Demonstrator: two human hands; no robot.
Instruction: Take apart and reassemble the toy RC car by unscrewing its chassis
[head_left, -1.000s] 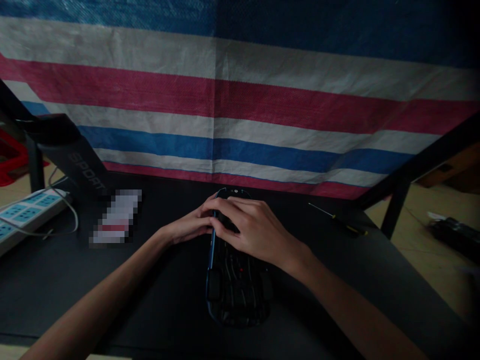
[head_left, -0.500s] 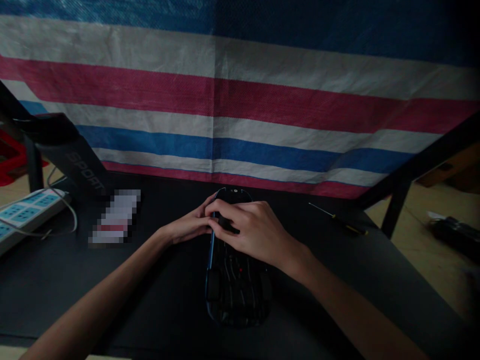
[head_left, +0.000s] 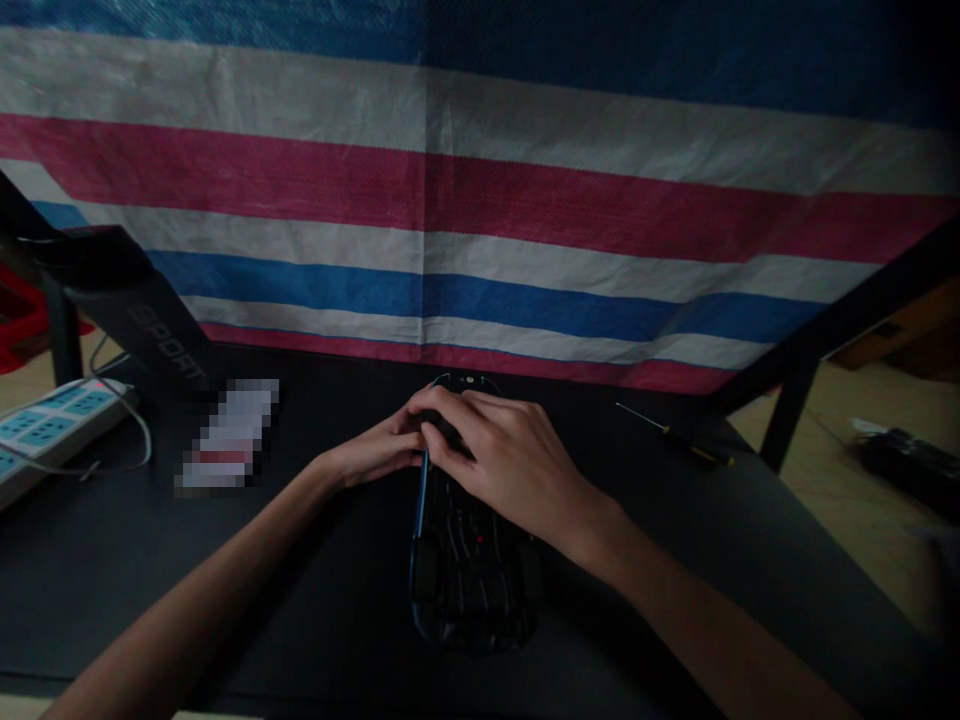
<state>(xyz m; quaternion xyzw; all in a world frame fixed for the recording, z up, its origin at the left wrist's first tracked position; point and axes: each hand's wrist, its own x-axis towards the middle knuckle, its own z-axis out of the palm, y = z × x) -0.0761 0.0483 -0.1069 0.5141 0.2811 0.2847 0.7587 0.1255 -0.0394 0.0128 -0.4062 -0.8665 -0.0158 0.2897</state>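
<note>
A toy car (head_left: 472, 580) lies upside down on the black table, its dark underside with wavy lines and a small red dot facing up. My left hand (head_left: 382, 445) is closed on the car's left edge near its far end. Over the far part of the underside arches my right hand (head_left: 502, 450), with thumb and fingers pinched near the left side, close to the left fingertips. Something dark shows between those fingers, probably a wheel, but it is mostly hidden. Two wheels show at the car's near end.
To the right lies a screwdriver (head_left: 675, 435) with a black and yellow handle. On the left are a blurred-out flat object (head_left: 232, 435), a power strip (head_left: 56, 425) with a cable, and a dark "SPORT" item (head_left: 165, 330). A striped tarp (head_left: 480, 190) hangs behind the table.
My right thumb and fingers have shifted slightly up and left over the car's far end, drawing closer together. The car and my left hand stay nearly where they were.
</note>
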